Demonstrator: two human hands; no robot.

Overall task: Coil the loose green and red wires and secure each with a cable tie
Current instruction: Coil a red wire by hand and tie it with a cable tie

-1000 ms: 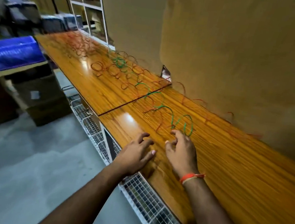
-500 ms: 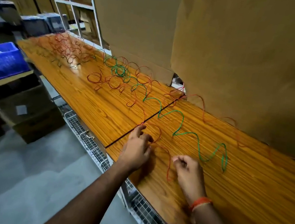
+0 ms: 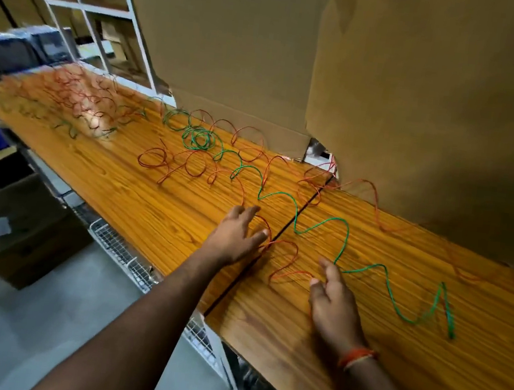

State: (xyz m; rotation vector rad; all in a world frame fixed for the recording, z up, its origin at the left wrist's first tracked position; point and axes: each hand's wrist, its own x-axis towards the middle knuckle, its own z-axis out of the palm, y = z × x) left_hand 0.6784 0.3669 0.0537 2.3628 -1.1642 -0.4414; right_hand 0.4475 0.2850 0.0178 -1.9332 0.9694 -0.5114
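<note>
On the near part of the wooden bench both hands lie flat over the red wire. The left hand rests just left of the dark seam between the two boards, its fingers straight and spread, the fingertips touching a red loop. Half a second ago this hand was more curled over the same loop; now it is flatter and reaches a little further. The right hand, with an orange thread band on the wrist, has opened: before its fingers were bunched at the wire end, now they are loosely stretched, the forefinger at the point where the green wire bends, the thumb near the end of the red one. Neither hand pinches anything that I can see.

From the right hand the green wire runs in waves to the right and ends near the front edge, and in the other direction it goes back over the seam to a small green tangle. More red loops lie around this tangle and far to the left, blurred. Behind stands a brown cardboard sheet, and beside it a white metal rack.
</note>
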